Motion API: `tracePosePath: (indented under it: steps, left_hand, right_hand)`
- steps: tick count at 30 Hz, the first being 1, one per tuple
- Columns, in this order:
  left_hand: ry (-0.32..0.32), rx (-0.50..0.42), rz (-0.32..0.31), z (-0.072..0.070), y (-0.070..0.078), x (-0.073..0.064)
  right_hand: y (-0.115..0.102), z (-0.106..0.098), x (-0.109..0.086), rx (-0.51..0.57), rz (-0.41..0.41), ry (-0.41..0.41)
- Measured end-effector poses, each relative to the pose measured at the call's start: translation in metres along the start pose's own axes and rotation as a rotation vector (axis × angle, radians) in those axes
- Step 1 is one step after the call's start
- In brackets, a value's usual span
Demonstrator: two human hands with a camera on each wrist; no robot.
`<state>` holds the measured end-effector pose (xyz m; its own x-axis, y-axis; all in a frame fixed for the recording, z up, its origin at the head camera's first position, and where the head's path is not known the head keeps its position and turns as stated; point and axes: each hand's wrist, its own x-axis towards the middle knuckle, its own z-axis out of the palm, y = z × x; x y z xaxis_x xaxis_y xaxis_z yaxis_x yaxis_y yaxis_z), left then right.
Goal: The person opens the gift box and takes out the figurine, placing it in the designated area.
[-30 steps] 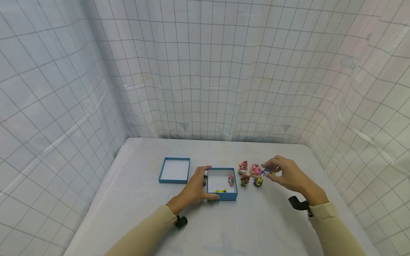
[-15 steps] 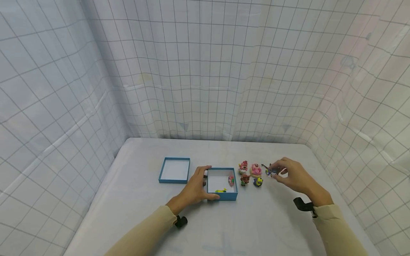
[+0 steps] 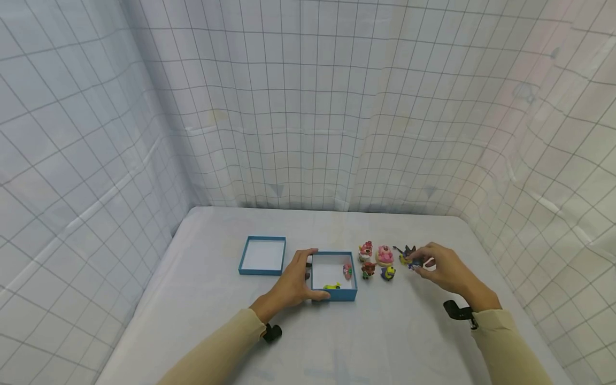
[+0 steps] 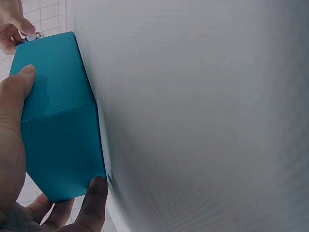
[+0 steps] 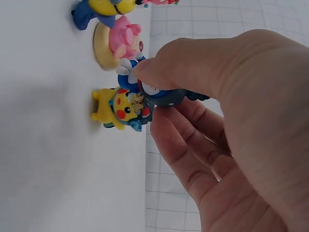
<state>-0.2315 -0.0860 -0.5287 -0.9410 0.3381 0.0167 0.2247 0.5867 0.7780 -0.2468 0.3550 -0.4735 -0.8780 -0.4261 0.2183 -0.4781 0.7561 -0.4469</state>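
My left hand (image 3: 292, 282) grips the left end of an open blue box (image 3: 344, 295), thumb on its front wall and fingers round the far side. Inside lie a small pink figurine (image 3: 347, 271) and a yellow-green one (image 3: 332, 286). With thumb and fingers, my right hand (image 3: 443, 269) pinches a blue-and-white cat figurine with a dark cape (image 5: 128, 76). It overlaps a standing yellow Pikachu figurine (image 5: 120, 107) in the right wrist view, which wears a dark hood. The teal box wall (image 4: 58, 77) fills much of the left wrist view.
Left of the box lies its shallow blue lid (image 3: 262, 272), white inside. Right of the box stand a red-and-white figurine (image 3: 366, 251), a pink bear figurine on a round base (image 3: 385, 255), a brown-red figurine (image 3: 368, 270) and a yellow-and-blue one (image 3: 387, 273). Gridded curtains (image 3: 308, 133) surround the white table.
The right hand has shifted to the right with the blue figurine, bringing the Pikachu figurine more into view beside the pink bear. Left hand and box have stayed in place.
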Motion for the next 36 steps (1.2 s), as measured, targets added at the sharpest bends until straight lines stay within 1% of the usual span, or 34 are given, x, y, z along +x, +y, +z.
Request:
tracePosePath:
  steps: [6,14,29,36]
  left_hand:
    - [0.002,0.002,-0.009,0.000,0.000,0.000]
    - [-0.002,-0.007,-0.004,0.000,0.002,0.000]
    - [-0.001,-0.006,-0.004,-0.001,0.003,-0.001]
    - [-0.005,-0.017,-0.009,-0.001,0.002,-0.001]
  right_hand:
    - [0.008,0.007,-0.001,0.005,0.018,-0.014]
    - [0.015,0.016,-0.003,0.010,0.048,-0.029]
    - [0.019,0.028,-0.005,0.039,0.046,-0.030]
    - [0.021,0.033,-0.005,0.046,0.086,-0.053]
